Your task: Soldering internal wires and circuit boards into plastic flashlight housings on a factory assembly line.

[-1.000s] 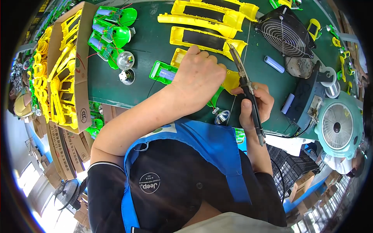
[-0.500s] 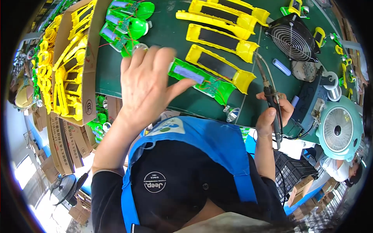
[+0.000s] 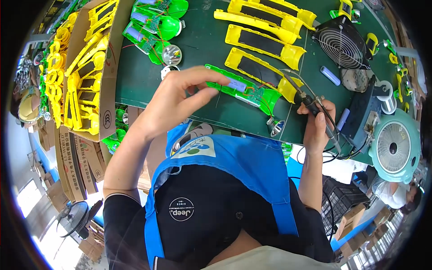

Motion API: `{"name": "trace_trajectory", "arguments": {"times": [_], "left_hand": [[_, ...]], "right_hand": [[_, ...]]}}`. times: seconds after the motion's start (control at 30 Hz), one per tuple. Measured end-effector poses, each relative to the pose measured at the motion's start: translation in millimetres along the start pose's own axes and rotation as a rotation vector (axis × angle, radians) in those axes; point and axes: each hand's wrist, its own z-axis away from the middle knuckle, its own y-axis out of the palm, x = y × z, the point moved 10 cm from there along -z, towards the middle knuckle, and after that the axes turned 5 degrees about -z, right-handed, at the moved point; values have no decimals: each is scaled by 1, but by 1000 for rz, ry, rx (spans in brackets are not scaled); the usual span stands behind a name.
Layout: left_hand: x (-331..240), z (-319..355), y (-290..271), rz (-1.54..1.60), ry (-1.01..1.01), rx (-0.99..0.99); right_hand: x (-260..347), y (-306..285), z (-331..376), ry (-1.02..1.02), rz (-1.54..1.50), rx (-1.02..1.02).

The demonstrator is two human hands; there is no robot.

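My left hand [image 3: 182, 96] is beside a green plastic flashlight housing [image 3: 216, 75], its thumb and forefinger apart. The forefinger reaches the near end of a lavender battery cell [image 3: 236, 85] lying in that housing. A small green circuit board [image 3: 255, 93] with thin red wires sits beyond the cell, and a shiny reflector [image 3: 276, 128] hangs at the housing's right end. My right hand [image 3: 318, 123] grips a soldering iron [image 3: 310, 104] with a thin curved metal tube alongside. Its tip slants up and left, over the end of the nearest yellow housing [image 3: 288, 90].
More yellow housings [image 3: 263, 40] with dark panels lie in a row behind. Green assemblies [image 3: 146, 38] and a reflector [image 3: 172, 55] lie far left, by a carton [image 3: 108, 90] of yellow parts. At right are a black fan [image 3: 339, 42], a loose cell [image 3: 330, 75], a solder spool [image 3: 387, 101] and a teal fan [image 3: 392, 146].
My left hand has drawn down and turned, its forefinger now at the cell; the reflector behind it has come into view. The soldering iron has tilted further left in my right hand.
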Motion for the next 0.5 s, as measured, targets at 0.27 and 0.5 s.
{"name": "trace_trajectory", "arguments": {"times": [0.27,0.5], "left_hand": [[-42,-24,26,-410,482,-37],[-37,-26,55,-586,443,-42]], "right_hand": [[-7,-2,-3,186,-94,65],[-18,0,-17,340,-99,94]]}}
